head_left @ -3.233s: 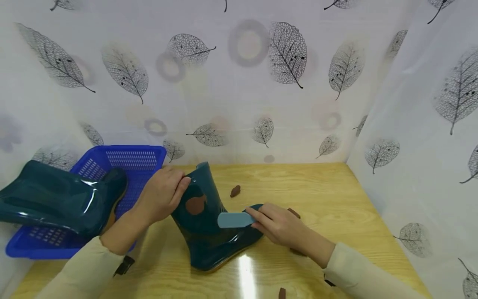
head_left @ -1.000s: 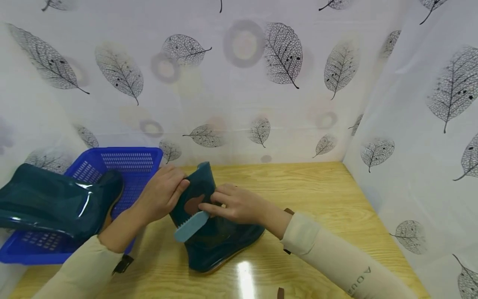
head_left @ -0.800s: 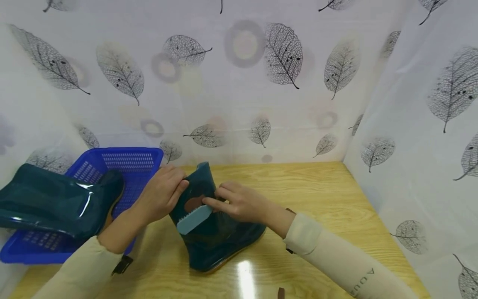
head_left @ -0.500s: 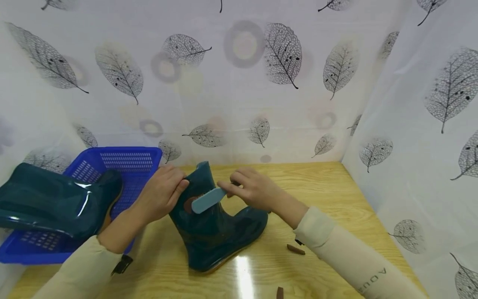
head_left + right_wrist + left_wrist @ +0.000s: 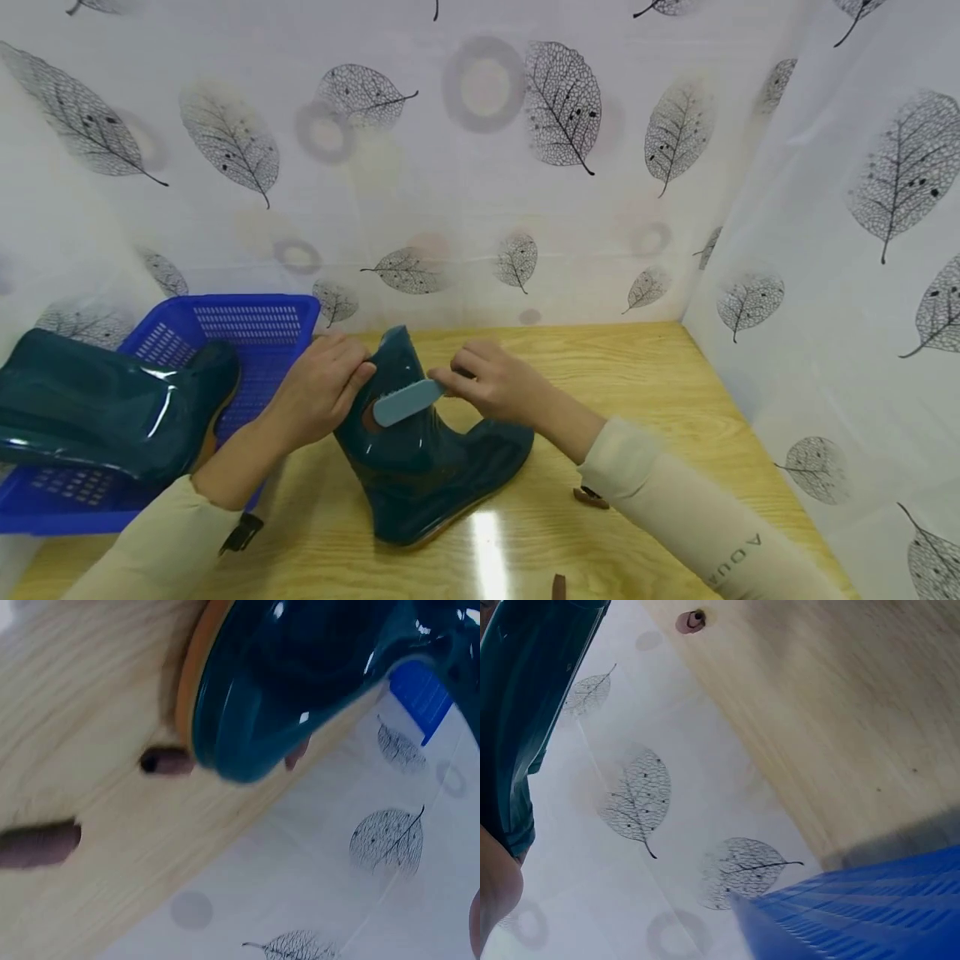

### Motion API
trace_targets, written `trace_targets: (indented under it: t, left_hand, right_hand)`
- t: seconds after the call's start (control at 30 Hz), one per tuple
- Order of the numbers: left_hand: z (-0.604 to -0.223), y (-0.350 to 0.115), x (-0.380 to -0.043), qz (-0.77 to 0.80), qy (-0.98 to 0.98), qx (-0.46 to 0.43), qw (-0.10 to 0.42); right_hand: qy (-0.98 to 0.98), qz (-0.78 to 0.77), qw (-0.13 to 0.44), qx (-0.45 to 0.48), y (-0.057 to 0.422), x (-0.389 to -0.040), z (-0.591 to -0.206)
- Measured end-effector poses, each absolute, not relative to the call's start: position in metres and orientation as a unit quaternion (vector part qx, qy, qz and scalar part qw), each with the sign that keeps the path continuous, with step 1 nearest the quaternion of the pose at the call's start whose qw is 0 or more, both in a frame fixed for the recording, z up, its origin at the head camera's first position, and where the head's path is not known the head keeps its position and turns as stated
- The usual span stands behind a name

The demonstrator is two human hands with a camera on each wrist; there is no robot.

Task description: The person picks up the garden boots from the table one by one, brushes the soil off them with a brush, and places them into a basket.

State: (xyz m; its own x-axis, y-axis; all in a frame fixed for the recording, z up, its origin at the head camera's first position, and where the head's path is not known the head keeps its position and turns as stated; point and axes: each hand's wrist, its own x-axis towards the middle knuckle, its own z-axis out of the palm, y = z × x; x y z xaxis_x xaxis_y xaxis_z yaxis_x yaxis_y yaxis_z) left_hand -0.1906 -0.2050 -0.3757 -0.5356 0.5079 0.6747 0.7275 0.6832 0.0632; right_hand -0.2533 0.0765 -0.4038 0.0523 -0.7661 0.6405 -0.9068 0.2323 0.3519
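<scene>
A dark green rain boot (image 5: pixel 450 467) stands on its sole on the wooden table, toe to the right. My left hand (image 5: pixel 324 387) grips the top of its shaft, thumb on the near side. In my right hand (image 5: pixel 498 385) is a light blue brush (image 5: pixel 407 403), pinched by its end. Its head lies across the shaft, bristles toward the boot, over a brown smear (image 5: pixel 370 417) that it partly covers. The left wrist view has the boot shaft (image 5: pixel 525 697) at its left edge; the boot's toe (image 5: pixel 247 727) fills the top of the right wrist view.
A blue plastic basket (image 5: pixel 279 367) stands at the left, with a second green boot (image 5: pixel 97 408) lying across it. Small brown pieces (image 5: pixel 590 498) lie on the table near the right forearm and at the front edge. A leaf-print curtain (image 5: pixel 480 183) hangs behind and at the sides.
From over the boot's foot, the right hand has brought the brush to the shaft, first low with bristles showing, then up across the brown smear. The left hand keeps its grip on the boot.
</scene>
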Motion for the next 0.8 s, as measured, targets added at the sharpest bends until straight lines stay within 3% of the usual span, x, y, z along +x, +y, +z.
trace_targets:
  t: [0.47,0.8]
  left_hand:
    - [-0.375,-0.205,-0.192,-0.181,-0.850,-0.368,0.332]
    - [-0.373,-0.206,-0.192,-0.182,-0.846,-0.373,0.335]
  right_hand:
    - [-0.664,0.069,0.380,0.641,0.044,-0.226,-0.408]
    - [-0.700,0.030,0.400,0.591,0.062,-0.233,-0.394]
